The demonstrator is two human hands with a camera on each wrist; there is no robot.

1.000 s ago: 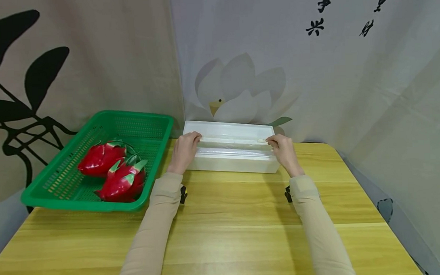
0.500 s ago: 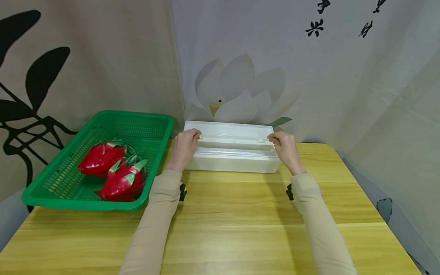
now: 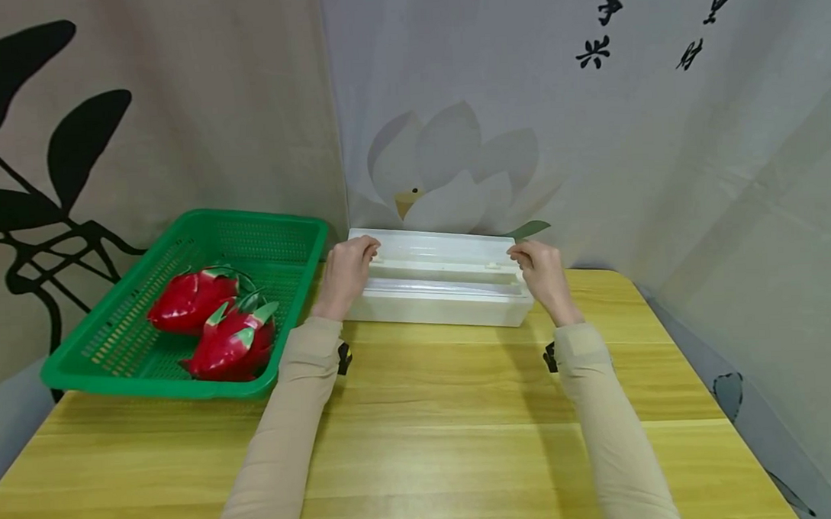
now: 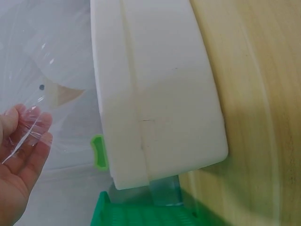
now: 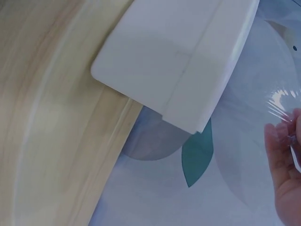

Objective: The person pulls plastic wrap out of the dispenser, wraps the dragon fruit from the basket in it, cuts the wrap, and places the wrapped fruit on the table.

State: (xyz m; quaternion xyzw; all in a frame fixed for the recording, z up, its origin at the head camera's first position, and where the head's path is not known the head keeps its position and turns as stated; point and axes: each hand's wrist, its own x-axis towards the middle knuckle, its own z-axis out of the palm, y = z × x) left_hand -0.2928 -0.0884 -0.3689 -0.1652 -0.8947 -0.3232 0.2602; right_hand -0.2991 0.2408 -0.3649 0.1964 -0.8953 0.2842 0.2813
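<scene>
Cling film [image 5: 281,101] is pinched between the thumb [image 4: 8,125] and fingers [image 4: 38,157] of my left hand [image 3: 350,275] and again by those of my right hand [image 3: 543,276], held above the white wrap dispenser [image 3: 438,311], one hand near either end of it. Its lid [image 3: 428,239] stands raised at the back, and a pale glossy strip [image 3: 444,287] shows in the opening. The dispenser rests near the far edge of the wood-grain table [image 3: 428,427]; to its left, a green plastic basket [image 3: 166,387] holds two red dragon fruits [image 3: 229,351]. Behind hang pale curtains [image 3: 625,160] printed with a lotus [image 3: 463,170], dark leaves [image 3: 88,145] and black characters [image 3: 592,52].
</scene>
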